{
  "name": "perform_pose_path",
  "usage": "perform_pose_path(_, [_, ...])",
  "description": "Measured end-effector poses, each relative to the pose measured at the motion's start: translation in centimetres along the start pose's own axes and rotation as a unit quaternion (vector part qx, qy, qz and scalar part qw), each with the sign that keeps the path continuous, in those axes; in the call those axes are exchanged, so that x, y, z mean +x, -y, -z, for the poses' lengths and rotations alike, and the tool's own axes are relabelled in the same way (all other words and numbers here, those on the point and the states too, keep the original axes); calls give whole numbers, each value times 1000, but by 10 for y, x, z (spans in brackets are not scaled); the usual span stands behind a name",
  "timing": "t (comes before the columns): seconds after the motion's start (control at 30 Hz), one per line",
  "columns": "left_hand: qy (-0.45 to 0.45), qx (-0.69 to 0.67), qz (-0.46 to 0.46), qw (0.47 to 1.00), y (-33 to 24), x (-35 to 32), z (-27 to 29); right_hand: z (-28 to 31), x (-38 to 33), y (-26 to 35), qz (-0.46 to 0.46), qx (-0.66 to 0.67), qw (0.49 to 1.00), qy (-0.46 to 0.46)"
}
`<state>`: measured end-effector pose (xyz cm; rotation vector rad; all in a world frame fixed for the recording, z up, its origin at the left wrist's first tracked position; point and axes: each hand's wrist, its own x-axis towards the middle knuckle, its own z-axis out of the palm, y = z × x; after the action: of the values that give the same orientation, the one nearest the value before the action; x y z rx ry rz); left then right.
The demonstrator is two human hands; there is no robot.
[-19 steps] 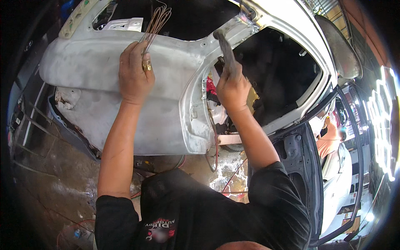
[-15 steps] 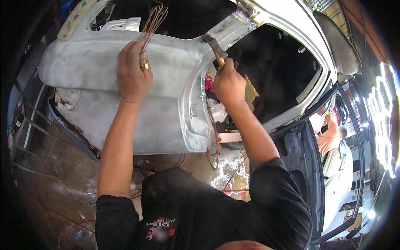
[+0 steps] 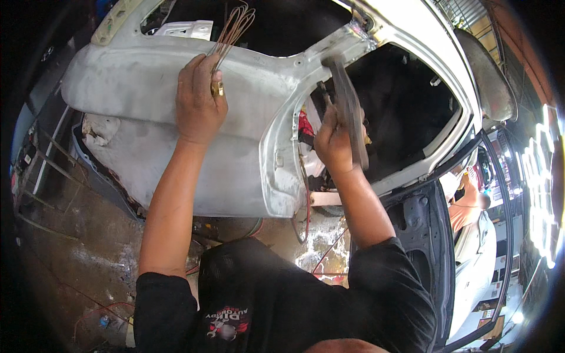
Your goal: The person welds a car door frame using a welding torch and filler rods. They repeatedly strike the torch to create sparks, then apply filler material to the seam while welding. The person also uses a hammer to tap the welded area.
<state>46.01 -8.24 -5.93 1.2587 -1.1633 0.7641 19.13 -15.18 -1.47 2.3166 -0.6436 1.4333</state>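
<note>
My left hand (image 3: 200, 100) is closed around a looped bundle of thin copper-coloured wires (image 3: 235, 29), with a gold ring on one finger. It is over the grey-white car body panel (image 3: 141, 76); whether it touches the panel, I cannot tell. My right hand (image 3: 336, 141) is closed on a long, dark bar-shaped tool (image 3: 347, 97), blurred by motion. The tool slants from the panel's window pillar down past the hand, and its exact kind is unclear. A short dark piece sticks up by the fingertips. This hand is in front of the dark door opening (image 3: 394, 112).
A dark grey open car door (image 3: 415, 223) stands at the right, with a person in orange (image 3: 468, 197) and a white car beyond. Red hoses (image 3: 307, 217) hang by the panel and cross the stained floor (image 3: 88, 270). Rusty edges run along the panel's lower left.
My right hand has dropped slightly and turned, so the tool now lies lengthwise past it. My left hand, still gripping the wires, appears a little farther right, as does the car body.
</note>
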Motion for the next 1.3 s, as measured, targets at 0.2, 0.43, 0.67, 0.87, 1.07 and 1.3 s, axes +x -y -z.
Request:
perform_pose_path(0.2, [-3, 3, -30, 1000, 7, 3, -4, -6, 17, -1, -219, -55, 959, 172])
perform_pose_path(0.43, [-4, -9, -15, 1000, 1, -2, -5, -23, 0, -23, -197, -104, 956, 189])
perform_pose_path(0.67, [5, -18, 2, 1000, -1, -3, -3, -20, 13, -14, -205, -112, 949, 212])
perform_pose_path(0.87, [2, -11, 1, 1000, -2, -2, -6, -11, 16, -12, -82, -81, 991, 63])
perform_pose_path(1.07, [11, -7, 4, 1000, -1, -4, -5, -12, 7, -19, -106, -84, 990, 35])
perform_pose_path(1.3, [28, 5, 13, 1000, -4, -2, -4, -9, 21, -29, -154, -86, 982, 73])
